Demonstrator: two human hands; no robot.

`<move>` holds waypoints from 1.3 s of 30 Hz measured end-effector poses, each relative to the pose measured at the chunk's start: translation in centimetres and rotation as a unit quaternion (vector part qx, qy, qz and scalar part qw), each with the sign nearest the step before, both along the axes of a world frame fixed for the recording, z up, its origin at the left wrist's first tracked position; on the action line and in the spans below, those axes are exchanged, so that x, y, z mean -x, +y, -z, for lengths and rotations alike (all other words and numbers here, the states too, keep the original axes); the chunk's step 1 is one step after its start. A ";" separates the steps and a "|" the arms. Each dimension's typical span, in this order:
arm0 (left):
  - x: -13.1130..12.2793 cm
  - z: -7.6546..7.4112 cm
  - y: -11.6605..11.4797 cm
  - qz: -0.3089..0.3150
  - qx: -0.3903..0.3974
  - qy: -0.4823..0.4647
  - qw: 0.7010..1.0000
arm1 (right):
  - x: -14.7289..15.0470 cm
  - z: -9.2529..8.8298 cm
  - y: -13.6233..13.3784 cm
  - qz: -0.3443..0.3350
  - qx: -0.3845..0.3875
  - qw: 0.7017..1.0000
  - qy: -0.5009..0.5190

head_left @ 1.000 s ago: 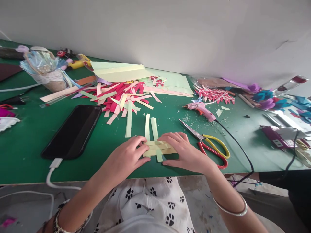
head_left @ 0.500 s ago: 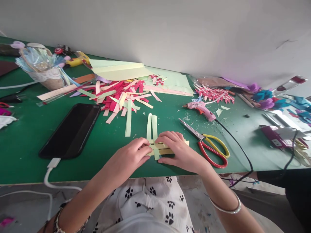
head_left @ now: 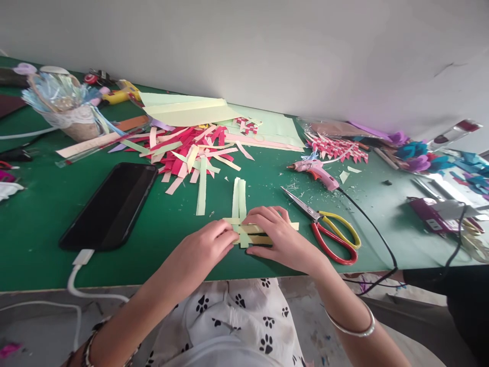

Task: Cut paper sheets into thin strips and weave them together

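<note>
On the table before me lies a small weave of paper strips, with two upright pale green strips (head_left: 239,196) crossing several yellow-green strips (head_left: 250,229) laid sideways. My left hand (head_left: 214,239) is closed at the left side of the weave, thumb and fingertips pinching the strips there. My right hand (head_left: 273,232) arches over the right part, its fingertips on the far side and its thumb on the near side, gripping the strips. Its palm hides some of the sideways strips, whose ends show to its right. A loose pale green strip (head_left: 201,191) lies apart, beyond my left hand.
Scissors (head_left: 313,214) with red and yellow handles lie right of my right hand. Behind them is a pink glue gun (head_left: 317,171) with a black cable. A phone (head_left: 110,204) is plugged in at left. A pile of paper strips (head_left: 187,153) and green sheets (head_left: 267,125) lie farther back.
The upright green strips have drawn closer together, now touching or overlapping. More of a sideways strip's left end shows above my left fingers. Both hands have barely shifted.
</note>
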State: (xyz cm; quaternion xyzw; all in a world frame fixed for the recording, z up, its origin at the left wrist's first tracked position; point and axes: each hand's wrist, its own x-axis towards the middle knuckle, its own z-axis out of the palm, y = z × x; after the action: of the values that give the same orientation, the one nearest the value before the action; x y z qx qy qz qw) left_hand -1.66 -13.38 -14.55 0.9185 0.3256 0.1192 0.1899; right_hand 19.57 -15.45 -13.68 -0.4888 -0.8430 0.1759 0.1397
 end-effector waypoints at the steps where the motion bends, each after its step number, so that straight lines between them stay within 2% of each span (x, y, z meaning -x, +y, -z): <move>1: 0.0 0.0 0.0 -0.002 0.003 -0.002 1.000 | 0.0 0.0 0.0 0.001 0.000 1.000 0.001; 9: 0.2 0.4 -0.4 -0.001 0.020 -0.040 0.999 | 0.1 0.0 -0.1 0.013 -0.012 1.000 -0.009; 20: -0.3 0.9 0.5 -0.021 -0.112 -0.023 0.993 | 0.5 0.0 0.1 0.048 -0.011 0.999 -0.012; 25: -0.5 1.2 0.9 -0.009 -0.094 -0.031 0.995 | 0.7 0.0 0.1 0.036 -0.020 0.999 -0.032; 30: -0.3 1.1 1.3 -0.001 -0.065 -0.036 0.997 | 1.0 0.1 0.1 0.053 -0.019 0.998 -0.033; 39: -0.3 1.1 1.2 0.004 -0.067 -0.056 0.996 | 1.1 0.2 0.1 0.051 -0.009 0.999 -0.017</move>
State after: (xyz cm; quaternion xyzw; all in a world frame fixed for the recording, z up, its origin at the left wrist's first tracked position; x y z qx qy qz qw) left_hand -1.40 -12.16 -15.66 0.9222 0.3025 0.1913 0.1464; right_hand 18.47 -15.32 -13.83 -0.5330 -0.8205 0.1529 0.1388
